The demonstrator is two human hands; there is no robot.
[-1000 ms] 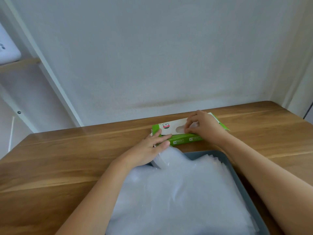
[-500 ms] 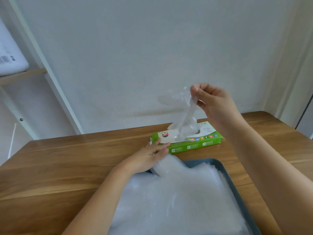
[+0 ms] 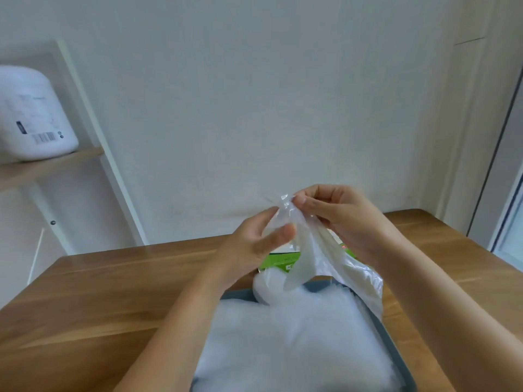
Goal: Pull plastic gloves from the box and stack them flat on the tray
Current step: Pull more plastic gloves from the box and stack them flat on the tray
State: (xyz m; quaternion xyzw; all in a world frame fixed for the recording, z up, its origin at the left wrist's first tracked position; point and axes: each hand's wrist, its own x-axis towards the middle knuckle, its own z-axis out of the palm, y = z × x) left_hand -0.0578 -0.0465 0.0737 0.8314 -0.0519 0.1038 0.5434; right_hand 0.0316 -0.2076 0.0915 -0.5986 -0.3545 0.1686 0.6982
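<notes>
A clear plastic glove (image 3: 319,250) hangs in the air above the table, its lower end trailing down over the far edge of the tray. My right hand (image 3: 336,219) pinches the glove's top between thumb and fingers. My left hand (image 3: 260,239) is raised beside it with fingers curved, its fingertips touching the film just below the pinch. The green glove box (image 3: 278,261) lies on the table behind my hands, mostly hidden. A thick stack of clear gloves (image 3: 297,340) fills the grey-blue tray (image 3: 396,357) in front of me.
The wooden table (image 3: 113,292) runs left and right of the tray and ends at a white wall. A white shelf frame on the left carries a white appliance (image 3: 31,114) on a wooden board. A door frame stands at the far right.
My right hand has pulled the glove fully out of the box and drawn it toward me. My left hand left the box's front edge and rose to meet the glove.
</notes>
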